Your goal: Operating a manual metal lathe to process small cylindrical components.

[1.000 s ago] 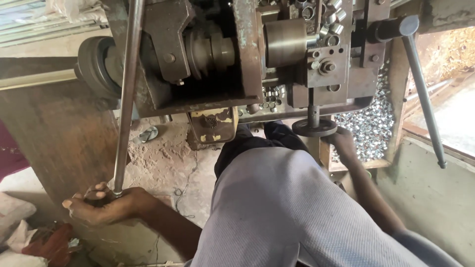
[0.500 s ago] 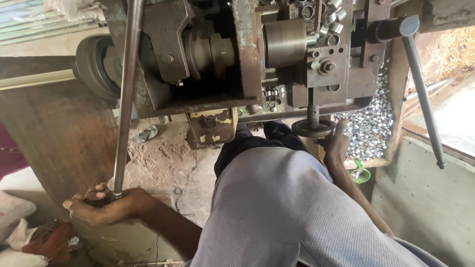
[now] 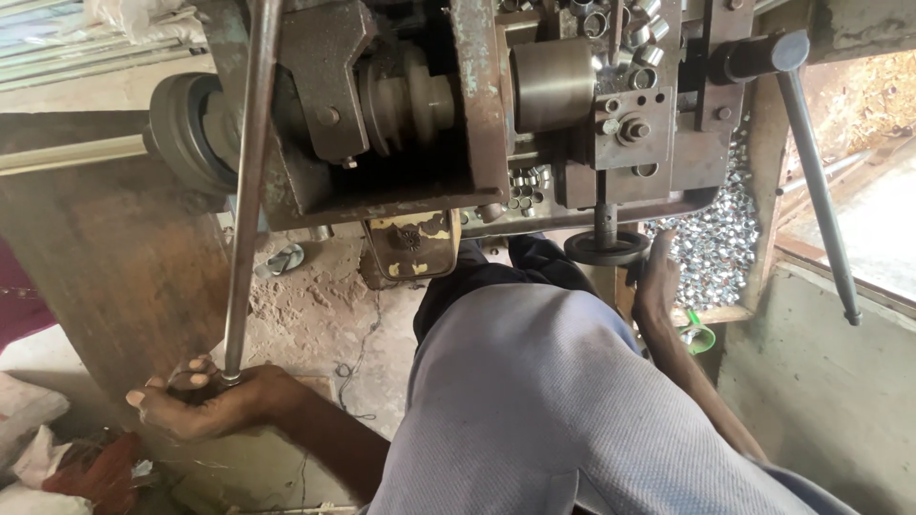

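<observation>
Right hand (image 3: 656,277) risen toward handwheel (image 3: 607,248), left hand (image 3: 205,401) gripping rod (image 3: 246,191)

Daylight coming in from 2–3 o'clock, washing out sandy ground (image 3: 863,105) beyond wooden frame; that corner sitting near overexposure. Machine body (image 3: 477,105) staying evenly lit, rusty faces showing soft sheen, no hard glare. Pile of small metal rings (image 3: 716,238) glinting at 3 o'clock. Deep shadow pooling under machine and at 9 o'clock on dark wooden panel (image 3: 114,248). Left hand (image 3: 205,401) sitting in dimmer zone at 8 o'clock, still legible. Focus holding sharp centrally; grey trouser knee (image 3: 534,401) slightly soft at 6 o'clock. Wide-angle bending long steel rod (image 3: 250,181) slightly.
</observation>
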